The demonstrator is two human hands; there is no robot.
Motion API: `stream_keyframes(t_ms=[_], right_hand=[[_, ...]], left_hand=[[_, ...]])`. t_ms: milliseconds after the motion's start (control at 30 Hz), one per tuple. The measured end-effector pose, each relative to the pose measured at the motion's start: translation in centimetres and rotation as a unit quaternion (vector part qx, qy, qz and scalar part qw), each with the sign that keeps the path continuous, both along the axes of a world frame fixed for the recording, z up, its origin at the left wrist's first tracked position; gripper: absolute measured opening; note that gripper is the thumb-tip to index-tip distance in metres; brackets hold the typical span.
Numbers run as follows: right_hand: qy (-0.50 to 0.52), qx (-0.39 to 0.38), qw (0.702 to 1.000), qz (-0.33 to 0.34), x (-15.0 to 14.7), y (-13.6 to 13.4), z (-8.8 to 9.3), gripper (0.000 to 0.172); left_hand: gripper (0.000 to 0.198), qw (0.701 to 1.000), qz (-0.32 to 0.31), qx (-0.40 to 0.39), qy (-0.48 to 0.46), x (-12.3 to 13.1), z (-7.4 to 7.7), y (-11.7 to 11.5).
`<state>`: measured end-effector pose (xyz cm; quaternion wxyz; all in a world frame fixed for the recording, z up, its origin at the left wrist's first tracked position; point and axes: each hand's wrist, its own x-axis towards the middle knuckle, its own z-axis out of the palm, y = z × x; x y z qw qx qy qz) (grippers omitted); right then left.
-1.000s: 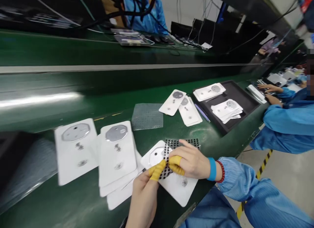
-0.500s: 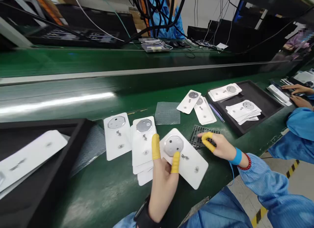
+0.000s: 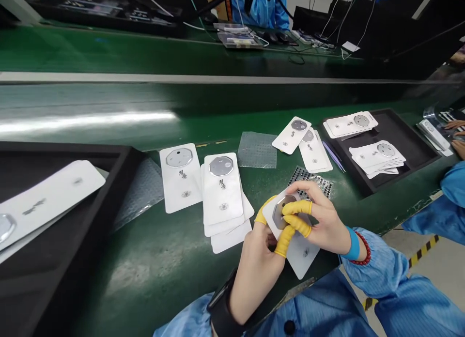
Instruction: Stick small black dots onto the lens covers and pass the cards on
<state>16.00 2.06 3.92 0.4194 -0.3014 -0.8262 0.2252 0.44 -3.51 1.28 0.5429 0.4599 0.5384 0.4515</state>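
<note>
Right hand (image 3: pixel 323 221) and left hand (image 3: pixel 256 274) pressed together, pinching a white card (image 3: pixel 303 253) between them. Card seems light, thin, fairly stiff; take it by the edges, off the slick-looking octagonal disc (image 3: pixel 281 212).

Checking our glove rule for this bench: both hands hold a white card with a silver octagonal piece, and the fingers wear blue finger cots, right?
Not quite: the finger cots are yellow, not blue, as the head view shows. The rest stands: the left hand and right hand hold the white card with its silver octagonal piece.
</note>
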Motion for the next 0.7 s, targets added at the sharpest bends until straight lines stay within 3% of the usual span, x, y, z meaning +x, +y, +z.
stream_keyframes(t_ms=[67,200,433,567,700], right_hand=[[-0.007,-0.005,1.0,0.011,0.3,0.2,0.2,0.009],[-0.032,0.008,0.999,0.031,0.8,0.5,0.6,0.007],[-0.021,-0.034,0.999,0.023,0.9,0.4,0.4,0.007],[0.039,-0.132,0.99,0.018,0.9,0.4,0.5,0.028],[0.092,-0.307,0.942,0.101,1.1,0.6,0.6,0.045]], left_hand=[[0.052,1.0,-0.012,0.017,0.023,0.0,0.1,-0.1],[0.064,0.998,-0.037,0.024,0.047,0.0,0.6,-0.3],[0.08,0.997,0.002,0.0,0.075,0.0,1.2,-0.3],[0.076,0.998,-0.002,-0.01,0.065,0.1,1.4,-0.4],[0.064,0.998,-0.012,0.003,0.066,0.1,1.5,-0.6]])
